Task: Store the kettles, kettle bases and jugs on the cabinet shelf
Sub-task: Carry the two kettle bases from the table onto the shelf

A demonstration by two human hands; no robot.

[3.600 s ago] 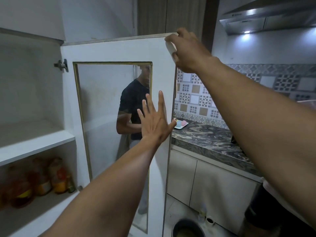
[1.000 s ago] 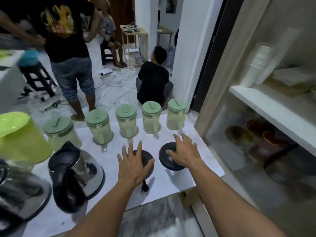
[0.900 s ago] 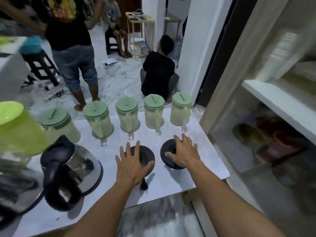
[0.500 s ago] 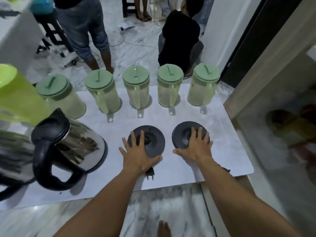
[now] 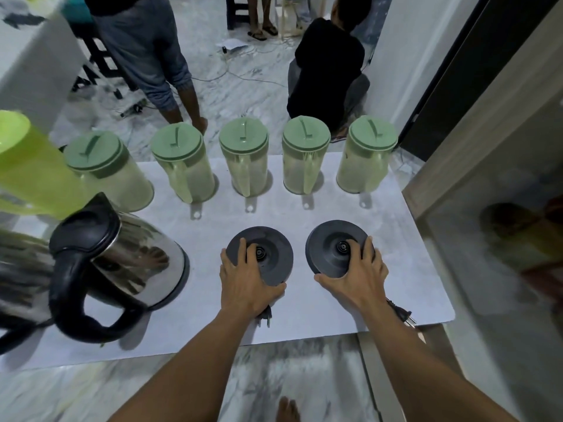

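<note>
Two round black kettle bases lie on a white table (image 5: pixel 420 278). My left hand (image 5: pixel 243 281) grips the left kettle base (image 5: pixel 271 254) by its near edge, fingers over its top. My right hand (image 5: pixel 356 278) grips the right kettle base (image 5: pixel 332 245) the same way. Both bases rest on the table. Their plugs (image 5: pixel 266 318) trail toward the front edge. Several pale green jugs (image 5: pixel 243 156) with lids stand in a row behind. A steel kettle (image 5: pixel 122 257) with a black handle stands at the left, and part of a second kettle (image 5: pixel 18 278) shows at the frame edge.
A lime-green jug (image 5: pixel 27 166) stands at the far left. The cabinet's glass door (image 5: pixel 502 254) is at the right, close to the table's edge. One person stands and another sits on the marble floor (image 5: pixel 243 80) beyond the table. My bare foot shows below.
I turned from the cabinet door to the table. Over the last second both hands came down on the two kettle bases and their fingers closed around the near edges.
</note>
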